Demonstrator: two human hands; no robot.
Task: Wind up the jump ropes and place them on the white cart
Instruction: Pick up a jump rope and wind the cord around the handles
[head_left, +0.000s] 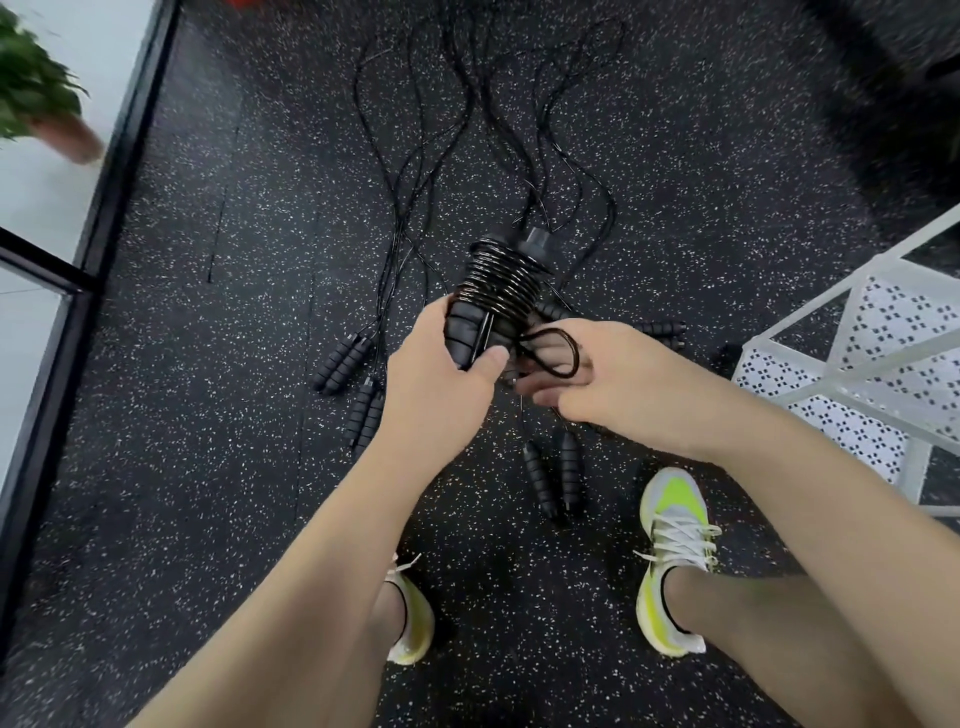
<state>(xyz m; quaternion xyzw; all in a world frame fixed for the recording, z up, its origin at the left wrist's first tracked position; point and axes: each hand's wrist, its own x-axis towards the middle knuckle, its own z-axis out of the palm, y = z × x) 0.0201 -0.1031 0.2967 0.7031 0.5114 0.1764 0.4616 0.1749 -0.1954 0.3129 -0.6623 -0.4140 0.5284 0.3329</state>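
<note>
My left hand grips a pair of black jump rope handles held together, with black cord wound in tight coils round their upper part. My right hand pinches a small loop of that cord's loose end just right of the handles. Several other black jump ropes lie on the speckled floor: handle pairs at the left, lower left, below my hands and right, their cords trailing away. The white cart stands at the right.
My two feet in yellow-and-white shoes stand on the dark rubber floor. A black-framed glass partition runs along the left, with a potted plant behind it. A dark blurred object fills the top right corner.
</note>
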